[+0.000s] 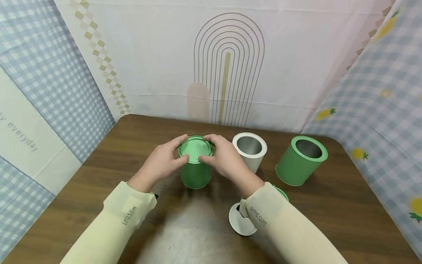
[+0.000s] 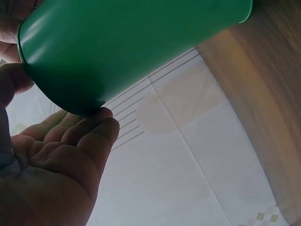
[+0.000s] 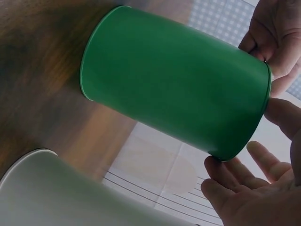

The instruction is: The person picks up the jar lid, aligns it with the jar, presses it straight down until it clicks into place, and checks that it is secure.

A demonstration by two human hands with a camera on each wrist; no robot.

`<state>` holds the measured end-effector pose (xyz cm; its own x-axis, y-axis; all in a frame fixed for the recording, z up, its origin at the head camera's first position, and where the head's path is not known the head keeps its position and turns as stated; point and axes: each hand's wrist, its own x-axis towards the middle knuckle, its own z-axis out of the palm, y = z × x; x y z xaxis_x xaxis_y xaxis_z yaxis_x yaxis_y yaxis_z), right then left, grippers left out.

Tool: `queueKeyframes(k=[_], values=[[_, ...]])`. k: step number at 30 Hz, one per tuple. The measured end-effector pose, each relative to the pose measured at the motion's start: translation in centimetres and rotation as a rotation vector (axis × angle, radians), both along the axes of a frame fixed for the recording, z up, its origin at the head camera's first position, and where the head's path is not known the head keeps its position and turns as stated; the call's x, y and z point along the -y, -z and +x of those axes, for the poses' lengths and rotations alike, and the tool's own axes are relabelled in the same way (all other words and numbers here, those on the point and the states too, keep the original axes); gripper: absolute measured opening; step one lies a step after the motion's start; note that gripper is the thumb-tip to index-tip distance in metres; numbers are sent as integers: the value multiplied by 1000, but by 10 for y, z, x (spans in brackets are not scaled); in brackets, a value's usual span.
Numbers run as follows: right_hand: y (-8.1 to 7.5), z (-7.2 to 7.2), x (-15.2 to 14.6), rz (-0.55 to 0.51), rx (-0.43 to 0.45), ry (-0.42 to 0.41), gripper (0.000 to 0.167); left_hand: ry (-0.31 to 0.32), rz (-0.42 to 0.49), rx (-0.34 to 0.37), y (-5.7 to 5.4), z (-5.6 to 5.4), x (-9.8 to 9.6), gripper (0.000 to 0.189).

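Observation:
A green can (image 1: 196,178) stands upright on the table with a green lid (image 1: 195,147) on its top. From the left, my left hand (image 1: 160,162) holds the lid's edge, thumb at the front and fingers toward the back. My right hand (image 1: 227,157) grips the opposite edge in the same way. In the left wrist view, fingertips of the left hand (image 2: 66,155) touch the can's upper rim. The right wrist view shows the right hand (image 3: 263,188) at that rim too. Whether the lid is fully seated cannot be seen.
Right of my right hand stands an open white can (image 1: 254,161), partly behind the forearm. Farther right is an open green can (image 1: 293,168). A white disc-shaped lid (image 1: 239,222) and a green rim (image 1: 282,193) lie partly under my right sleeve. Patterned cloth surrounds the wooden table (image 1: 99,205).

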<state>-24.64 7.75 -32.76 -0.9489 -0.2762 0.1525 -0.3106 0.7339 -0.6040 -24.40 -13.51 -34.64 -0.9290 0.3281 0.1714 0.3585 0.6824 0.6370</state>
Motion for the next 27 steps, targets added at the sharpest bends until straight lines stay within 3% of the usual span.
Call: queueKeyframes(k=[8, 17, 27], values=[[3, 2, -5, -81, 57, 19, 61, -7, 7, 14, 0, 1, -1, 65], [8, 5, -8, -36, -20, 4, 58, -4, 88, 10, 7, 4, 0, 63], [10, 10, -10, -1, -47, -24, 60, 3, 83, -30, 10, 3, 0, 62]])
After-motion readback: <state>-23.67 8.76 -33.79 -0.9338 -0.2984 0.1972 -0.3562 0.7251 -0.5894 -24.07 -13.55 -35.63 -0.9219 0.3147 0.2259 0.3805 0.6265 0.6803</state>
